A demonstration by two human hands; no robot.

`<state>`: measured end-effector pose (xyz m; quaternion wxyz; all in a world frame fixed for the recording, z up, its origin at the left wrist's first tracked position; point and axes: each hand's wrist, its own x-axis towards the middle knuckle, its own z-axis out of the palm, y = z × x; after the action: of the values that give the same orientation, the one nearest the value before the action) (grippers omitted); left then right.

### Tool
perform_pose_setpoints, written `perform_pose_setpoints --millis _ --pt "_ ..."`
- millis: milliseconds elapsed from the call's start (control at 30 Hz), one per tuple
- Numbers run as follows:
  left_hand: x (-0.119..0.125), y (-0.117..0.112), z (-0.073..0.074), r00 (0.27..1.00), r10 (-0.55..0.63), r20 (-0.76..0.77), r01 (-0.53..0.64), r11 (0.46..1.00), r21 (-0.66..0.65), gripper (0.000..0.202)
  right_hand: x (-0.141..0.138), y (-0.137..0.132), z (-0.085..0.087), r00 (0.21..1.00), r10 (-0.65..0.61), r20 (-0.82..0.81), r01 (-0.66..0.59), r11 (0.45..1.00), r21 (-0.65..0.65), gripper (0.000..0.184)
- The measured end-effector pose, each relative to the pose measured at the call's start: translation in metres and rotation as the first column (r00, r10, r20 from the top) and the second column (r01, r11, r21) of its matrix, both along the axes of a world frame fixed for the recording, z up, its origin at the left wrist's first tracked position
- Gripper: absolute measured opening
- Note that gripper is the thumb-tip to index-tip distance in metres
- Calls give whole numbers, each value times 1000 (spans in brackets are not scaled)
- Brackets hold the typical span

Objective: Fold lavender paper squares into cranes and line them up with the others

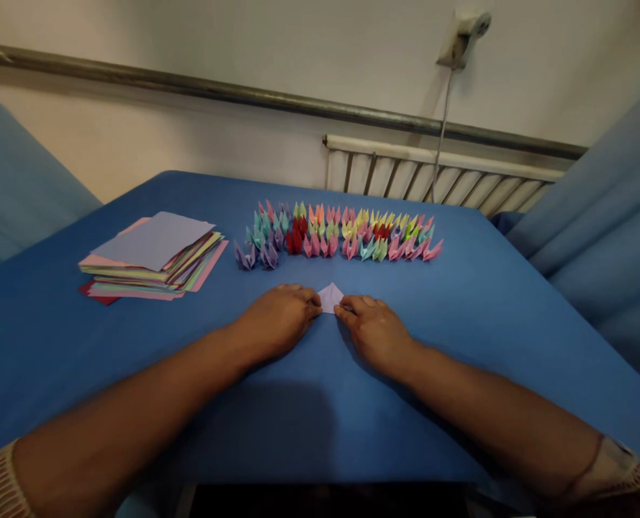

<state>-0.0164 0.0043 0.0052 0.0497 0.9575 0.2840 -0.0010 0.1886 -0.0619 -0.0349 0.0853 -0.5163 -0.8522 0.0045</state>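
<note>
A small folded piece of lilac paper (330,296) lies on the blue table (460,316) in front of me. My left hand (279,320) rests knuckles up on the table, its fingertips pinching the paper's left edge. My right hand (374,332) mirrors it, fingers curled and pressed on the paper's right edge. Only the paper's pointed top shows between the two hands.
Behind the hands stand rows of several small folded paper cranes (341,232) in many colours. A stack of flat coloured paper sheets (155,257) lies at the left. A radiator (438,176) and a wall rail (244,93) run behind the table. Blue fabric (605,216) hangs on the right.
</note>
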Motion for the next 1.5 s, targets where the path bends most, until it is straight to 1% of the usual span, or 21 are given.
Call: perform_pose_setpoints --millis 67,133,233,367,533,633,700,867,1000,1167,1233,1267,1333,1367,1433,1500 --pt "-1 -6 5 999 -2 -50 3 1000 22 30 0 -1 1 1000 -8 2 8 1000 -1 44" --pt "-1 -11 6 998 0 -68 2 999 34 33 -1 -2 3 1000 -8 -2 8 1000 -5 46" --pt "3 -15 4 998 15 -58 -12 999 38 43 -2 -2 7 1000 -5 -9 4 1000 -18 49" --pt "9 -14 2 996 58 -62 -55 998 43 48 -2 0 10 1000 -1 18 1 1000 -28 48" --pt "4 -13 9 994 38 -105 -35 999 26 47 0 1 9 998 11 59 -9 999 -38 44" --pt "-3 -13 15 991 30 -134 -27 999 21 43 2 2 8 999 40 31 -39 998 -46 42" --pt "-5 -14 16 990 23 -138 -21 1000 11 41 3 2 7 999 46 6 -46 997 -55 41" --pt "1 -15 9 997 38 -66 -38 999 10 45 2 1 6 999 32 -10 -32 999 -32 42" --pt "3 -13 6 999 43 -20 -43 999 0 41 2 1 6 999 23 -37 -23 999 -24 42" --pt "-3 -5 5 999 26 48 -21 996 -85 32 2 3 6 999 36 -30 -37 998 -41 38" --pt "-2 0 0 992 79 95 -67 991 -116 29 2 3 6 999 29 -20 -30 999 -36 37" --pt "0 3 -3 984 129 120 -116 987 -113 28 2 3 6 1000 23 -18 -23 999 -33 38" --pt "4 8 -10 953 252 167 -245 968 -58 28 1 3 6 1000 14 -25 -15 1000 -27 38" --pt "6 10 -14 940 287 182 -287 958 -29 30 0 3 6 999 10 -34 -11 1000 -24 39" --pt "9 14 -19 925 321 202 -329 944 6 35 0 3 5 998 1 -66 -3 1000 -19 38" --pt "11 15 -22 919 333 212 -340 940 -4 37 0 5 5 994 -9 -106 7 1000 -17 35"
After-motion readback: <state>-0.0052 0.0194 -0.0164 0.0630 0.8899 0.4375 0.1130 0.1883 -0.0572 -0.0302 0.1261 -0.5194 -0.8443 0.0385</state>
